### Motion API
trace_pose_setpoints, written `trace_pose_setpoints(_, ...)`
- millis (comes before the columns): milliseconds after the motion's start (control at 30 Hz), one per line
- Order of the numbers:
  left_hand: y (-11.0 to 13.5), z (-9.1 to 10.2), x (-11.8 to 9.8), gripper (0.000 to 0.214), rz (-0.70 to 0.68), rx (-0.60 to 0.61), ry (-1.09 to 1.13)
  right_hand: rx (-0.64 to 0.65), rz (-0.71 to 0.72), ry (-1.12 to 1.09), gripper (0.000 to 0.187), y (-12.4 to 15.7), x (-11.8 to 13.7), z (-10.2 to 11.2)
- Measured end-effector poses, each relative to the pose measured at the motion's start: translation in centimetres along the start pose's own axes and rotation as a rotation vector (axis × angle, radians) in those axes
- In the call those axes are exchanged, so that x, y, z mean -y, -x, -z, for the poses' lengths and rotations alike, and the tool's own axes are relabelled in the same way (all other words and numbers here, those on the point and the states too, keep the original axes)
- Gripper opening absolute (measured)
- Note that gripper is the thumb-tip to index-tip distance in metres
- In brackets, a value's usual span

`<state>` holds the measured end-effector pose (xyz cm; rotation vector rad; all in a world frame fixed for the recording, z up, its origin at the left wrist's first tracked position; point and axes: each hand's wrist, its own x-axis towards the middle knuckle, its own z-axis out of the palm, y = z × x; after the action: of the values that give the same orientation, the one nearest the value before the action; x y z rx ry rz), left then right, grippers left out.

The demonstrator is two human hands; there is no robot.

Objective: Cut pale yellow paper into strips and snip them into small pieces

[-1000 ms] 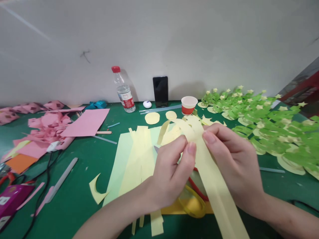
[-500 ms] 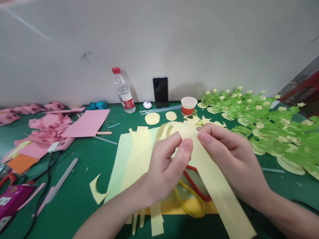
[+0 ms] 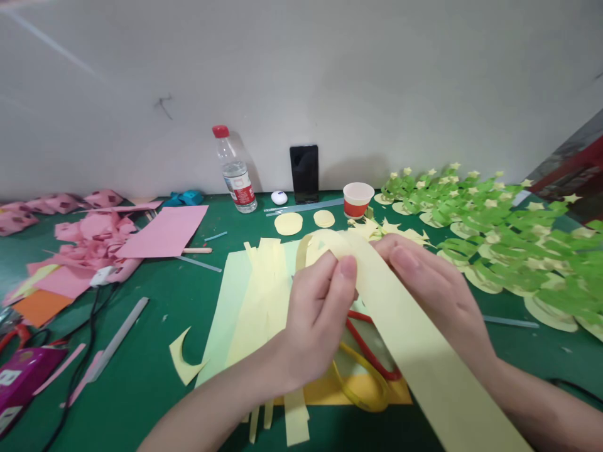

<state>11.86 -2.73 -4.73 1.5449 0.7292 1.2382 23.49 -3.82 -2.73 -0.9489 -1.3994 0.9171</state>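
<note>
Pinching the long pale-yellow paper strip (image 3: 424,339) above the green tabletop (image 3: 141,389), the left hand (image 3: 315,314) has thumb and forefinger together. The strip's tail has swung rightward; control likely rests with that pinch. Whether the right hand (image 3: 438,301) grips: cannot tell.

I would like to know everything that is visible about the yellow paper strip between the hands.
The yellow paper strip is long, pale and plain, with a smooth, flexible look. Its far part seems to bend into a loose curl; its near part slants down rightward, leaving the picture at the bottom. It is held above the green table, pinched by the left hand, with the right hand along its right edge.
</note>
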Motion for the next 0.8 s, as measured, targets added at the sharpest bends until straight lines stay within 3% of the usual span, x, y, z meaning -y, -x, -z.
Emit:
trace_pose_setpoints(100, -0.1, -0.1, -0.1, 0.04, 0.027, -0.02, 0.166, 0.091, -0.088, -0.011, 0.03, -0.2, 0.5, 0.2)
trace_pose_setpoints(200, -0.1, -0.4, -0.3, 0.05, 0.116, 0.002, 0.344, 0.068, -0.131, -0.033, 0.03, -0.3, 0.7, 0.3)
trace_pose_setpoints(333, -0.1, -0.5, 0.1, 0.06, 0.229, 0.159, 0.518, 0.083, -0.188, -0.112, 0.028, -0.2, 0.4, 0.0)
trace_pose_setpoints(500, -0.2, 0.2, 0.6, 0.062, 0.207, 0.339, 0.447, 0.099, -0.184, -0.059, 0.03, -0.3, 0.4, -0.3)
trace_pose_setpoints(667, -0.2, 0.4, 0.1, 0.059, 0.204, 0.297, 0.322, 0.101, -0.203, -0.041, 0.029, -0.5, 0.7, -0.1)
trace_pose_setpoints(800, 0.1, 0.0, -0.3, 0.051, 0.224, 0.202, 0.375, 0.089, -0.19, -0.049, 0.033, -0.2, 0.6, -0.1)
